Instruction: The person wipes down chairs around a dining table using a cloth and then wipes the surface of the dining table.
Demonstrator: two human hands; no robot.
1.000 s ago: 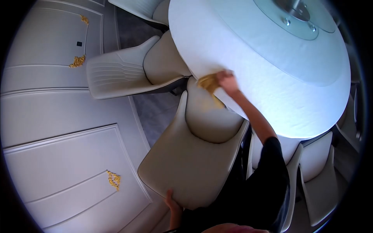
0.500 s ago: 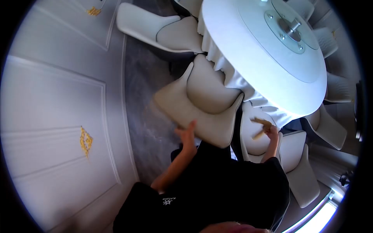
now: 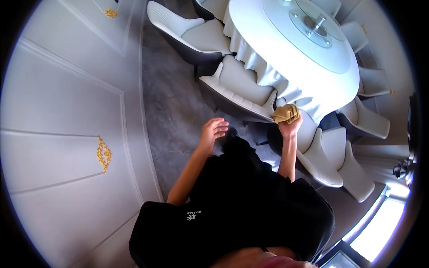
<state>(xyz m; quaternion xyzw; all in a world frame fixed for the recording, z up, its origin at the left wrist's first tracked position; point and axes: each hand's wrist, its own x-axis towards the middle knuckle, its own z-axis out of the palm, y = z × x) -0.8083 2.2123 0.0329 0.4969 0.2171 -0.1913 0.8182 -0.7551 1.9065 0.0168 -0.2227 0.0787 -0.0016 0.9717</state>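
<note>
My right hand is closed on a bunched yellow-brown cloth, held up beside the backrest of the nearest pale chair. My left hand hangs over the grey floor, its fingers a little apart and nothing in it, just below that chair's back and not touching it. Beyond the chair stands the round table under a white cloth with draped folds. A glass turntable with a metal hub lies on top of it.
More pale chairs ring the table, several of them at the right. A panelled wall with gold ornaments runs along the left. Grey floor shows between wall and chairs. A bright window is at the lower right.
My right hand has left the tabletop with the cloth and come back near my body. My left hand has let go of the chair back. The view has shifted, showing more floor.
</note>
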